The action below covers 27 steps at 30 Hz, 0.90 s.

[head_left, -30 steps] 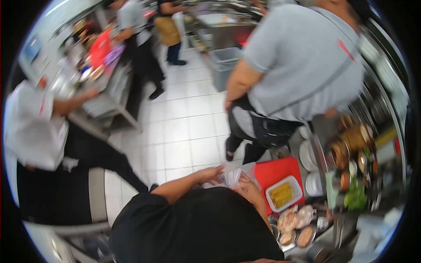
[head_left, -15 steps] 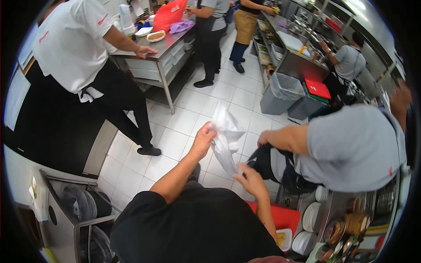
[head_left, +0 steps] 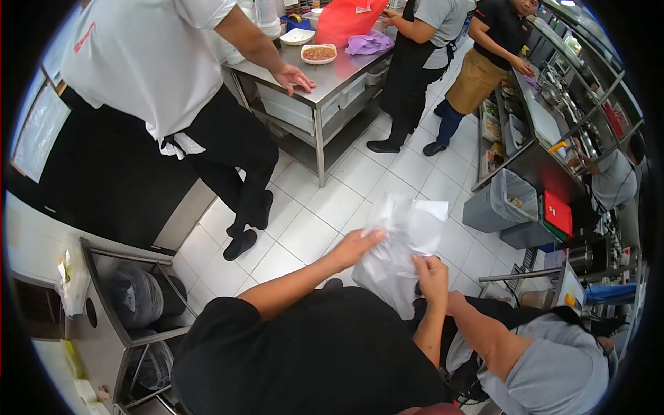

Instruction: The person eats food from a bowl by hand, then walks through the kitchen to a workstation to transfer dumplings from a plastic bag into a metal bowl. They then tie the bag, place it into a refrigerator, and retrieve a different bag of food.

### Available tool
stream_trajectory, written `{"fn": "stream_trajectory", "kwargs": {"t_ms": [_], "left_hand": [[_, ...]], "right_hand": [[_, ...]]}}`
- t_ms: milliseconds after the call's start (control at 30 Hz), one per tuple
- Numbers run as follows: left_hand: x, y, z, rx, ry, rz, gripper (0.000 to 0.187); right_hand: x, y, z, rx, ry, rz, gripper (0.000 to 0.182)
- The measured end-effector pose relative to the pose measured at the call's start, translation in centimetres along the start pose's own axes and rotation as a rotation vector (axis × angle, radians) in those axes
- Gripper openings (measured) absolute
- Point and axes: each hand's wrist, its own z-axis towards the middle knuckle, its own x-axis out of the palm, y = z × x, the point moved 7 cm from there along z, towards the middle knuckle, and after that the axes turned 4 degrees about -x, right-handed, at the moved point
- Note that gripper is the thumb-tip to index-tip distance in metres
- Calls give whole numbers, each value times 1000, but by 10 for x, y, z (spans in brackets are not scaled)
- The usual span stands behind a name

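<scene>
A thin, translucent white plastic bag (head_left: pixel 384 270) hangs crumpled in front of me, above the tiled floor. My left hand (head_left: pixel 357 249) grips its left side, thumb laid along the film. At the bag's right edge, my right hand (head_left: pixel 433 277) pinches the plastic between thumb and fingers. An opaque white rectangular patch (head_left: pixel 427 223) shows at the upper right of the bag. Just beside my right wrist is the forearm (head_left: pixel 484 332) of a co-worker in a grey shirt, bent low at the right.
A steel table (head_left: pixel 339 77) ahead carries a food dish (head_left: pixel 318 54), a red bag (head_left: pixel 346 21) and a purple cloth (head_left: pixel 369 43). One person in white leans on it; others stand beyond. Lined grey bins (head_left: pixel 487 207) stand right, a steel stand (head_left: pixel 111 346) at left.
The bag is spread wider between my hands, which have shifted right in view. My view has turned left; the grey-shirted co-worker beside me now bends lower.
</scene>
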Motion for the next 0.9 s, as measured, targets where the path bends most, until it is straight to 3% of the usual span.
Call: {"fn": "stream_trajectory", "kwargs": {"t_ms": [100,200,300,333,400,467,533,600,700,900], "left_hand": [[-9,-32,15,87,-31,-33,47],[-3,-38,53,113,-59,183,44],[0,-48,101,219,-47,315,40],[6,-54,112,209,-96,423,38],[15,-90,133,223,-175,671,36],[30,-117,159,298,-190,850,36],[47,-126,189,320,-121,767,38],[57,-129,213,264,-95,615,43],[60,-143,249,266,21,544,46],[68,-148,327,194,225,665,33]], "right_hand": [[-19,-47,36,81,10,121,29],[-28,-82,74,117,107,87,26],[-55,-119,119,40,104,-18,36],[-72,-107,132,70,29,50,53],[-106,-74,163,-51,-118,138,61],[-126,-35,195,-250,-128,147,67],[-124,-9,221,-408,-40,42,72],[-105,-9,243,-368,95,83,79],[-85,-44,263,-3,366,35,69],[-102,-109,283,77,240,10,39]]}}
